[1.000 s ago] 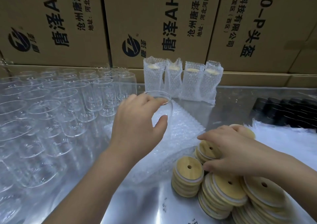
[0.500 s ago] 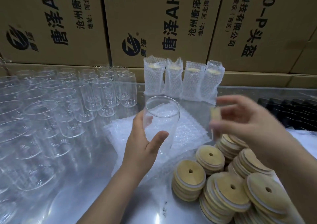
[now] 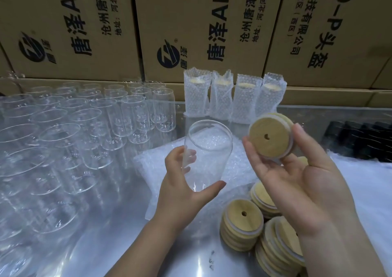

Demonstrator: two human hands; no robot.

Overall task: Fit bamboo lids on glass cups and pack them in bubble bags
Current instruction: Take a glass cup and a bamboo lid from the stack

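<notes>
Head view: the left hand [image 3: 180, 192] grips a clear glass cup [image 3: 206, 158] upright above the table, thumb on its near side and fingers wrapped round the left, seen through the glass. The right hand [image 3: 297, 183], palm toward the camera, holds 1 bamboo lid [image 3: 268, 138] by its edge, its holed face toward the camera. The lid is just right of the cup's rim and not touching it.

Under the cup lies a flat pile of bubble bags [image 3: 239, 166]. Leaning stacks of bamboo lids [image 3: 241, 226] crowd the near right, partly covered by the right wrist. Rows of empty glass cups [image 3: 84, 132] fill the left, and 4 bagged cups [image 3: 233, 98] stand at the far edge against cardboard boxes [image 3: 191, 22]. The bare steel table [image 3: 127, 234] shows near the centre, between the cups and the lids.

Dark objects [image 3: 360, 141] at the far right are too blurred to name. The lid stacks are cut off at the bottom edge.
</notes>
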